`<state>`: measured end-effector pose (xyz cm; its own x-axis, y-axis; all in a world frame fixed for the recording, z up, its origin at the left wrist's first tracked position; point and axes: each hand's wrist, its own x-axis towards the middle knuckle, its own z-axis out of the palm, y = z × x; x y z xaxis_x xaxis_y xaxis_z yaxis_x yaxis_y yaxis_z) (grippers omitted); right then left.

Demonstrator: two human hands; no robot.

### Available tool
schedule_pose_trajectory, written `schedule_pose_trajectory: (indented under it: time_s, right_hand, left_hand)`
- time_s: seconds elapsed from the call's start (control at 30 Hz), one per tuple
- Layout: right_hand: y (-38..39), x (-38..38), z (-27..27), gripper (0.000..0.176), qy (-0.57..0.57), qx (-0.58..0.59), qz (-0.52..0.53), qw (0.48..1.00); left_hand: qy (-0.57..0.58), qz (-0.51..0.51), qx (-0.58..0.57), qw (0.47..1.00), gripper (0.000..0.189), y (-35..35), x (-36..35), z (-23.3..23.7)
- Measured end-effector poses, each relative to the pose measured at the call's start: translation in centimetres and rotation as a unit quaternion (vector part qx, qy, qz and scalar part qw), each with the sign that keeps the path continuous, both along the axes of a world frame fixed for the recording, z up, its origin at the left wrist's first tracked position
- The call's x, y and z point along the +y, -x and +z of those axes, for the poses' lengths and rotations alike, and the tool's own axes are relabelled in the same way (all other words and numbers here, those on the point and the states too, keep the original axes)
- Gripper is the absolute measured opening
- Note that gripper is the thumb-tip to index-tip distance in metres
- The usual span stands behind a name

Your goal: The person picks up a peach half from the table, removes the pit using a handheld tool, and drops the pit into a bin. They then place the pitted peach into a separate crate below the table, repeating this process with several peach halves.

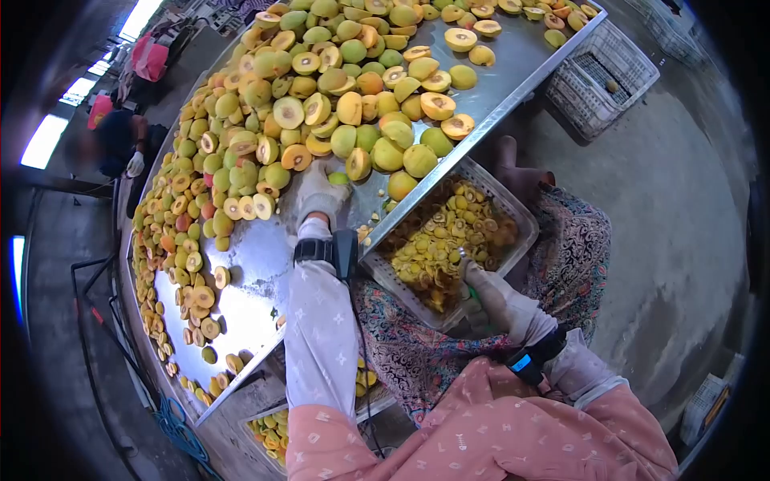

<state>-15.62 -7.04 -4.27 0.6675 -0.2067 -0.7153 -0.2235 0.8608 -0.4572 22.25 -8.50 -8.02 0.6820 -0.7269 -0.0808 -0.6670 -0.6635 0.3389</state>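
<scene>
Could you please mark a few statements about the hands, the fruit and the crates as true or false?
1. The left hand rests on the metal table beside a small green fruit. True.
2. The lap crate is empty. False: it holds yellow fruit scraps.
3. The right hand is over the lap crate. True.
4. All fruit on the table is whole. False: many are halved fruit.
5. A second white crate stands on the floor. True.
</scene>
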Motion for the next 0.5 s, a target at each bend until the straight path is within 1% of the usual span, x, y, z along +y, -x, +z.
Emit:
schedule_pose_trajectory:
  time_s: [0.03,0.07,0.1,0.17,0.2,0.23,0.27,0.3,0.33,0.4,0.43,0.47,0.5]
  right_hand:
    - [-0.4,0.3,0.3,0.051,0.111,0.003,0.019,0.994]
    - [-0.7,-0.1,-0.4,0.05,0.121,-0.053,0.074,0.988]
    - [-1.5,0.0,-0.3,0.05,0.125,-0.06,0.077,0.987]
    - [-3.3,1.0,0.3,0.046,0.148,-0.025,0.053,0.987]
    - [-3.8,1.2,-0.1,0.043,0.14,-0.038,0.054,0.988]
    - [-3.9,1.4,0.5,0.043,0.149,-0.044,0.061,0.986]
    - [-3.9,1.7,1.2,0.041,0.146,-0.047,0.071,0.986]
    - [-3.8,2.0,1.8,0.04,0.141,-0.048,0.078,0.986]
    - [-3.6,2.1,2.2,0.039,0.107,-0.069,0.071,0.989]
    - [-2.8,2.4,2.9,0.041,0.127,-0.061,0.076,0.987]
    - [-2.5,2.5,2.9,0.043,0.139,-0.051,0.081,0.986]
    - [-2.5,2.7,1.9,0.046,0.181,-0.039,0.077,0.98]
    - [-2.4,2.8,0.6,0.046,0.178,-0.037,0.074,0.981]
  left_hand:
    - [0.053,0.02,0.075,0.996,0.05,0.7,1.3,0.7]
    - [0.168,0.083,0.276,0.943,0.045,1.7,2.7,1.2]
    - [0.225,0.118,0.412,0.875,0.047,3.6,4.4,2.7]
    - [0.161,0.096,0.371,0.909,0.054,4.4,6.3,0.2]
    - [0.123,0.047,0.247,0.96,0.055,5.1,6.6,0.2]
    - [0.083,0.0,0.117,0.99,0.056,6.5,6.4,1.4]
    - [0.059,0.031,0.13,0.989,0.061,7.5,6.2,2.7]
    - [0.056,0.027,0.121,0.991,0.065,7.6,5.8,2.9]
    - [0.059,0.013,0.115,0.992,0.067,7.5,5.4,2.6]
    - [0.065,-0.006,0.109,0.992,0.069,7.5,3.9,3.0]
    - [-0.004,-0.041,0.087,0.995,0.068,7.7,2.9,3.9]
    - [-0.075,-0.076,0.066,0.992,0.067,8.1,2.0,4.6]
    - [-0.079,-0.079,0.068,0.991,0.067,8.4,1.4,4.8]
